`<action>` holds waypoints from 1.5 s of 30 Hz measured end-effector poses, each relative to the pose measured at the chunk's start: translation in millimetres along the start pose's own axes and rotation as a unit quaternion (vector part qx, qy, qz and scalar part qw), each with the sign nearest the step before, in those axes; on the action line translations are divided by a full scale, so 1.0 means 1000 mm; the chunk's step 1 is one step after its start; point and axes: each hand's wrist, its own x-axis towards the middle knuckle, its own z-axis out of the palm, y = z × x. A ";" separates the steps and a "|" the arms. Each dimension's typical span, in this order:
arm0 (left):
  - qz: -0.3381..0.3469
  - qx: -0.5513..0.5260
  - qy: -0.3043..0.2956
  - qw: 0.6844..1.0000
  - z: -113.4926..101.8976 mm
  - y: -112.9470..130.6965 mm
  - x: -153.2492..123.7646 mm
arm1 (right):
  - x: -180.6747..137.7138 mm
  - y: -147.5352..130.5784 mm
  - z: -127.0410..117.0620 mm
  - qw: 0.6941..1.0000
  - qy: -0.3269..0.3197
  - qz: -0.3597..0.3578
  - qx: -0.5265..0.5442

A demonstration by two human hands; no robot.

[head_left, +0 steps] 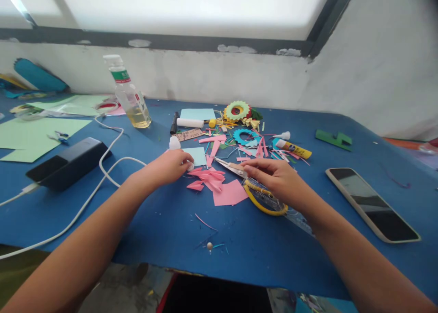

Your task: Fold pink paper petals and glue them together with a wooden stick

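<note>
Beside a pink paper square (228,195), scissors (235,168) are pinched near the pivot by the right hand (278,177); the left hand (171,167) is curled (fingers' hold unclear). Repositioning is suggested; for cutting, handles (255,204) must be gripped.

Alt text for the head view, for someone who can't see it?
A person's right hand holds yellow-handled scissors near their pivot, while the left hand is at a light-blue paper square. Folded pink paper pieces lie between the hands on a blue table, with paper scraps beyond and a smartphone at right.
</note>
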 end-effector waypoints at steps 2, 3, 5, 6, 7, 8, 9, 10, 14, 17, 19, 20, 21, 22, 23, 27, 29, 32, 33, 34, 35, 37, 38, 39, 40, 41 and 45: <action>0.012 0.009 0.013 1.000 0.000 0.001 -0.001 | 0.000 0.001 0.000 1.000 -0.006 -0.003 -0.004; 0.021 0.009 0.013 1.000 0.000 0.001 -0.002 | 0.000 0.001 0.000 1.000 -0.009 -0.004 -0.005; 0.047 0.005 0.004 0.999 0.001 0.002 -0.004 | 0.000 0.003 0.000 1.000 -0.015 -0.004 -0.006; 0.061 0.003 -0.003 0.998 0.001 0.002 -0.005 | 0.001 0.003 0.000 1.000 -0.018 -0.003 -0.005; 0.075 0.002 -0.008 0.997 0.001 0.001 -0.006 | 0.001 0.004 -0.001 1.000 -0.021 -0.003 -0.003; 0.087 0.002 -0.011 0.996 0.001 0.001 -0.006 | 0.001 0.004 -0.001 1.000 -0.022 -0.002 -0.001; 0.098 0.003 -0.012 0.995 0.002 0.001 -0.007 | 0.001 0.004 -0.001 1.000 -0.025 -0.002 0.002; 0.106 0.005 -0.012 0.994 0.002 0.000 -0.006 | 0.001 0.003 -0.001 1.000 -0.026 -0.002 0.005; 0.129 0.007 -0.013 0.992 0.006 0.000 -0.004 | 0.000 0.002 -0.001 0.999 -0.029 -0.003 0.019; 0.138 -0.003 -0.004 0.990 0.007 0.002 -0.004 | 0.000 0.002 -0.002 0.999 -0.032 -0.008 0.030; 0.137 -0.018 0.009 0.990 0.006 0.004 -0.005 | 0.000 0.002 -0.002 0.999 -0.034 -0.010 0.038; 0.132 -0.027 0.017 0.991 0.006 0.005 -0.005 | -0.001 0.002 -0.003 0.998 -0.034 -0.011 0.042; 0.124 -0.038 0.024 0.991 0.005 0.007 -0.006 | -0.001 0.002 -0.003 0.998 -0.034 -0.012 0.047; 0.114 -0.049 0.033 0.992 0.004 0.008 -0.006 | -0.001 0.001 -0.003 0.998 -0.035 -0.014 0.053; 0.105 -0.061 0.041 0.992 0.004 0.010 -0.007 | -0.002 0.001 -0.003 0.997 -0.035 -0.016 0.059; 0.086 -0.138 0.057 0.985 0.005 0.017 -0.009 | -0.004 -0.003 -0.003 0.995 -0.037 -0.021 0.087; 0.078 -0.227 0.051 0.969 0.007 0.021 -0.009 | -0.005 -0.005 -0.003 0.994 -0.039 -0.024 0.100; 0.053 -0.362 0.037 0.930 0.008 0.029 -0.012 | -0.006 -0.009 -0.002 0.991 -0.032 -0.030 0.126; 0.041 -0.396 0.034 0.917 0.008 0.032 -0.013 | -0.007 -0.010 -0.002 0.990 -0.026 -0.034 0.137; 0.029 -0.425 0.031 0.904 0.008 0.035 -0.014 | -0.008 -0.011 -0.001 0.988 -0.017 -0.040 0.146; 0.019 -0.449 0.028 0.893 0.008 0.037 -0.015 | -0.009 -0.012 0.000 0.987 -0.006 -0.048 0.151; -0.001 -0.483 0.022 0.875 0.008 0.042 -0.017 | -0.011 -0.014 0.003 0.988 0.017 -0.062 0.138; -0.009 -0.495 0.020 0.868 0.007 0.043 -0.018 | -0.012 -0.014 0.004 0.990 0.028 -0.069 0.122; -0.014 -0.506 0.018 0.863 0.008 0.045 -0.018 | -0.014 -0.015 0.006 0.991 0.034 -0.074 0.101; -0.017 -0.514 0.016 0.858 0.008 0.046 -0.018 | -0.014 -0.015 0.008 0.993 0.036 -0.079 0.080; -0.020 -0.521 0.017 0.853 0.008 0.046 -0.018 | -0.015 -0.015 0.010 0.994 0.035 -0.086 0.060; -0.015 -0.545 0.022 0.838 0.012 0.046 -0.018 | -0.016 -0.015 0.017 0.993 0.031 -0.109 0.018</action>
